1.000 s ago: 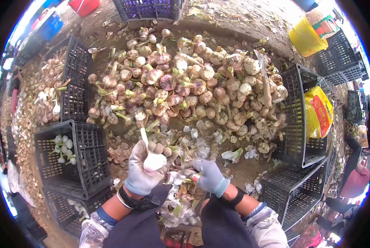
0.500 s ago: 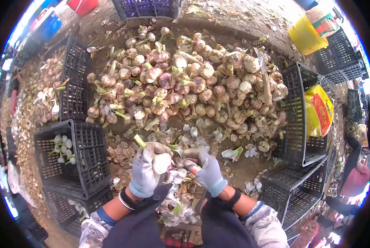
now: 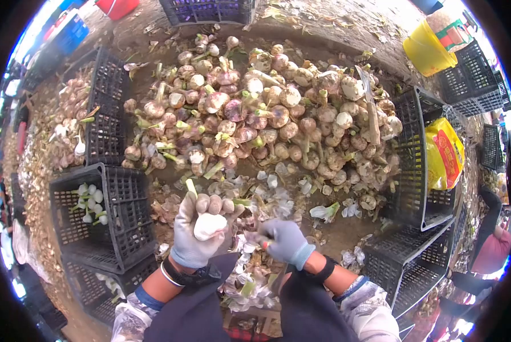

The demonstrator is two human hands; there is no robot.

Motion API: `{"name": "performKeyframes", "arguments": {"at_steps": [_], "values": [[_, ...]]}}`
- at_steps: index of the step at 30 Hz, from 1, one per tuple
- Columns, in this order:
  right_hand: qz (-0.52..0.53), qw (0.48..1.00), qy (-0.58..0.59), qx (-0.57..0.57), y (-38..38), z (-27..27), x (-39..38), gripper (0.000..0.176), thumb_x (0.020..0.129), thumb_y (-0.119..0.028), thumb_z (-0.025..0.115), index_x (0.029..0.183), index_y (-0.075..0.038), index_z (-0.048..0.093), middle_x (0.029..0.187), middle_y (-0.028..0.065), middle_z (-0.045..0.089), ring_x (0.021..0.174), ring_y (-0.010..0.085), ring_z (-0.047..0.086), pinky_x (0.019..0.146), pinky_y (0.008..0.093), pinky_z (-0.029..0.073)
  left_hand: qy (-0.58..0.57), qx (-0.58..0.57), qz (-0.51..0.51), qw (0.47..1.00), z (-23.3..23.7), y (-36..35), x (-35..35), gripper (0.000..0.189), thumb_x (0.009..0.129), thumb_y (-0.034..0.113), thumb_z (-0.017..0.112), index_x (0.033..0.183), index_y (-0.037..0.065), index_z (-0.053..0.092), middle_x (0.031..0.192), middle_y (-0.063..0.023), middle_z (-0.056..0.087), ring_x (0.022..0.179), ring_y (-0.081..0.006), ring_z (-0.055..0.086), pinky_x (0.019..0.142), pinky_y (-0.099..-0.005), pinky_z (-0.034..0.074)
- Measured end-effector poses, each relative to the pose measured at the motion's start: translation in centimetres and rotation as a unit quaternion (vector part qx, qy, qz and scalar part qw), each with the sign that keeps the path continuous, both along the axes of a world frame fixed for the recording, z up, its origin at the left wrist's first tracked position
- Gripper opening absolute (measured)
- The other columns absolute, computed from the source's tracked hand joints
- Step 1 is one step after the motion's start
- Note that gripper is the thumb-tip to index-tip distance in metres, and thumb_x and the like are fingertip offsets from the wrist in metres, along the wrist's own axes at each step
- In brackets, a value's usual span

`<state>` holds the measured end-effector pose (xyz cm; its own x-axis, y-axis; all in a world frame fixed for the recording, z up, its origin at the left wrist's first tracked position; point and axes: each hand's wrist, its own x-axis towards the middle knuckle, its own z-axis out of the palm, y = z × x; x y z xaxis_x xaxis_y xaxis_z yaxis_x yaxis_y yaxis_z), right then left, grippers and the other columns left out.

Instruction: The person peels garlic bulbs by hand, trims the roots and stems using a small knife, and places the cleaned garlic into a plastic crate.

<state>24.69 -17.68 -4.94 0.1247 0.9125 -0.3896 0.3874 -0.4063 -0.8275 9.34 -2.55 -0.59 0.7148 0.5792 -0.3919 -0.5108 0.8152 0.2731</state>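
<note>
In my left hand point(image 3: 195, 248), gloved in grey and white, lies a peeled white garlic bulb point(image 3: 210, 226) with its green stem point(image 3: 191, 187) sticking up past the fingers. The fingers curl round the bulb. Close by on the right, my gloved right hand point(image 3: 287, 242) is closed round something small with an orange-red part; the rest is hidden and blurred. Beyond both hands lies a large heap of unpeeled garlic point(image 3: 278, 117). Loose white skins point(image 3: 247, 285) lie below, between my knees.
A black crate point(image 3: 133, 211) with peeled garlic point(image 3: 90, 202) stands left. More black crates point(image 3: 406, 268) stand right, one with a yellow bag point(image 3: 443, 154). A long blade point(image 3: 369, 105) rests on the heap. A yellow bucket point(image 3: 429, 51) is at upper right. A person point(image 3: 491, 251) is at far right.
My left hand has turned palm up, showing more of the white bulb. My right hand has shifted slightly and turned, its fingers now curled toward the left. The view has shifted a little.
</note>
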Motion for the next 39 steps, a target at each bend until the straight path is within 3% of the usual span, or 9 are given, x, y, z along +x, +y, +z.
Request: {"name": "performKeyframes", "arguments": {"at_steps": [2, 8, 14, 17, 22, 26, 30, 35, 39], "values": [[0.13, 0.991, -0.034, -0.017, -0.9, -0.8, 0.1, 0.028, 0.084, -0.022, 0.074, 0.109, -0.01, 0.069, 0.098, 0.0128, 0.069, 0.092, 0.0287, 0.067, 0.08, 0.0326, 0.053, -0.01, -0.03, -0.01, 0.999, -0.5, 0.3, -0.4, 0.043, 0.105, 0.041, 0.042, 0.076, 0.016, 0.064, 0.082, -0.0031, 0.065, 0.103, -0.0258, 0.06, 0.107, -0.0512, 0.041], [-0.131, 0.972, 0.083, 0.176, 2.9, 3.9, -0.7, 0.038, 0.08, -0.017, 0.075, 0.116, -0.011, 0.067, 0.117, 0.0117, 0.068, 0.102, 0.0329, 0.065, 0.087, 0.0375, 0.053, 0.031, -0.116, -0.061, 0.991, 1.2, 0.0, -0.5, 0.043, 0.104, 0.043, 0.042, 0.078, 0.015, 0.063, 0.101, -0.0092, 0.07, 0.118, -0.0296, 0.059, 0.102, -0.0527, 0.046], [0.093, 0.98, -0.025, 0.176, 2.4, 1.7, -1.1, 0.034, 0.072, -0.018, 0.077, 0.103, -0.015, 0.066, 0.099, 0.0067, 0.067, 0.094, 0.0286, 0.065, 0.079, 0.0403, 0.051, 0.184, 0.232, 0.102, 0.95, 1.1, 2.3, -2.5, 0.031, 0.104, 0.035, 0.042, 0.096, 0.008, 0.055, 0.108, -0.0156, 0.066, 0.102, -0.0291, 0.065, 0.088, -0.0419, 0.055], [-0.027, 0.981, -0.166, 0.099, -0.4, -1.9, 3.4, 0.035, 0.072, -0.02, 0.078, 0.103, -0.012, 0.065, 0.1, 0.0082, 0.067, 0.095, 0.0301, 0.064, 0.082, 0.0386, 0.05, 0.46, 0.386, 0.372, 0.708, 3.0, 7.1, -10.9, 0.024, 0.101, 0.022, 0.048, 0.112, 0.003, 0.058, 0.113, -0.0135, 0.064, 0.098, -0.0209, 0.066, 0.082, -0.0297, 0.058], [-0.514, 0.796, -0.314, 0.062, -1.7, -7.9, 15.0, 0.038, 0.076, -0.026, 0.08, 0.105, -0.005, 0.066, 0.1, 0.0186, 0.065, 0.1, 0.036, 0.061, 0.087, 0.0403, 0.048, 0.735, 0.495, 0.357, 0.295, 5.3, 8.0, -18.2, 0.036, 0.1, 0.022, 0.053, 0.129, 0.0, 0.056, 0.128, -0.0165, 0.059, 0.113, -0.0245, 0.06, 0.098, -0.035, 0.048], [-0.445, 0.851, -0.272, -0.064, -0.2, -10.8, 19.7, 0.028, 0.084, -0.021, 0.074, 0.104, -0.003, 0.068, 0.108, 0.02, 0.068, 0.102, 0.0279, 0.064, 0.09, 0.0401, 0.048, 0.553, 0.584, 0.223, 0.551, 2.2, 5.2, -8.1, 0.037, 0.1, 0.015, 0.047, 0.135, 0.002, 0.052, 0.14, -0.0116, 0.051, 0.125, -0.0233, 0.052, 0.106, -0.0367, 0.043], [-0.463, 0.871, 0.139, 0.088, -0.3, -7.1, 14.7, 0.026, 0.088, -0.016, 0.071, 0.109, -0.002, 0.066, 0.106, 0.0133, 0.069, 0.093, 0.0191, 0.065, 0.083, 0.033, 0.051, 0.279, 0.554, -0.098, 0.778, -3.0, 1.9, -0.5, 0.058, 0.086, -0.005, 0.052, 0.143, 0.005, 0.04, 0.137, -0.0105, 0.049, 0.114, -0.0211, 0.056, 0.096, -0.0383, 0.052], [-0.224, 0.892, 0.364, 0.148, 0.0, 0.1, 4.8, 0.033, 0.099, -0.025, 0.063, 0.119, 0.001, 0.063, 0.111, 0.003, 0.066, 0.095, 0.0098, 0.06, 0.086, 0.0273, 0.049, 0.226, 0.494, -0.229, 0.808, -5.3, -3.1, 2.9, 0.08, 0.08, 0.023, 0.081, 0.145, 0.001, 0.039, 0.14, -0.0164, 0.048, 0.125, -0.0238, 0.053, 0.104, -0.0367, 0.047], [-0.336, 0.693, 0.622, 0.142, 0.5, 1.8, 2.5, 0.076, 0.089, -0.048, 0.071, 0.142, 0.0, 0.044, 0.124, 0.0023, 0.058, 0.099, 0.0093, 0.055, 0.086, 0.0239, 0.044, 0.303, 0.556, -0.172, 0.755, -2.2, -2.9, 2.2, 0.078, 0.075, 0.016, 0.083, 0.141, -0.001, 0.044, 0.134, -0.0178, 0.055, 0.124, -0.0266, 0.055, 0.105, -0.0369, 0.044]]}}
